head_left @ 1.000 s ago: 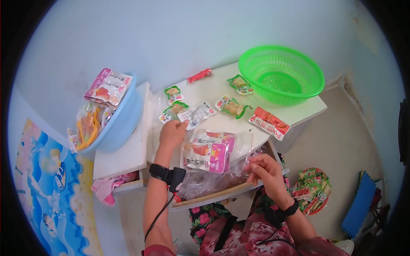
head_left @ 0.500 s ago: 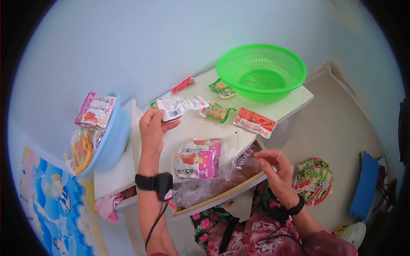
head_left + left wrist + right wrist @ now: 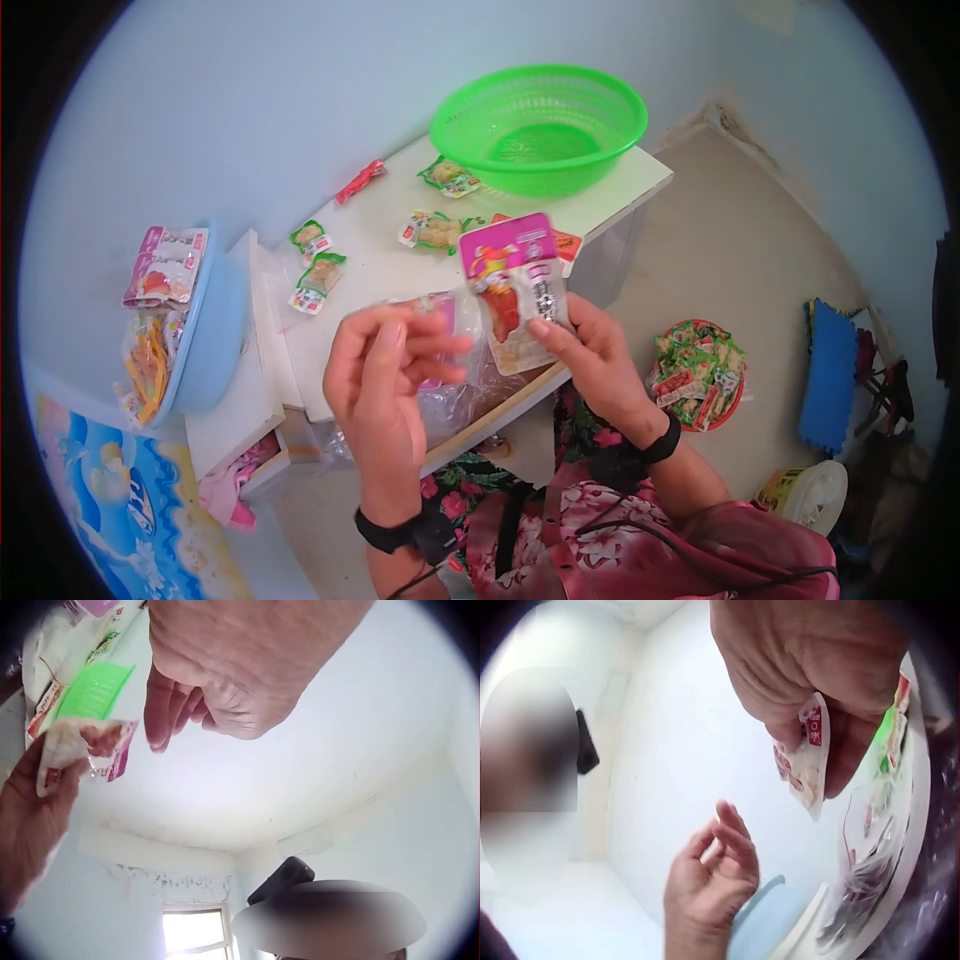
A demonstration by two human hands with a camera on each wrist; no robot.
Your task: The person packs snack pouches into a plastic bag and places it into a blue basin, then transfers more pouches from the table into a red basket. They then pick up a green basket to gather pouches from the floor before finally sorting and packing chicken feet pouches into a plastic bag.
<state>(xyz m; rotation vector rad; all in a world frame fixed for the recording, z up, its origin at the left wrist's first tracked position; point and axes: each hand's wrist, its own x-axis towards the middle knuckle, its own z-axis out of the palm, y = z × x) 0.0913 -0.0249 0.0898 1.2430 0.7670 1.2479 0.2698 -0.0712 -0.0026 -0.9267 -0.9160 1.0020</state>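
From where I stand, a blue basin (image 3: 215, 335) of packets sits left of the white table (image 3: 375, 235). Over the table's front, the left hand (image 3: 383, 395) is raised, fingers loosely bent and apart, holding nothing. A drawer (image 3: 500, 415) juts from the table's front edge. Above that edge, the purple-and-white packet (image 3: 510, 290) is upright, pinched between thumb and fingers of the right hand (image 3: 605, 372). A green basket (image 3: 550, 180) fills the table's far right end; beyond the right edge, pale floor (image 3: 685, 245) stretches out, with a red bowl (image 3: 741, 390) on it.
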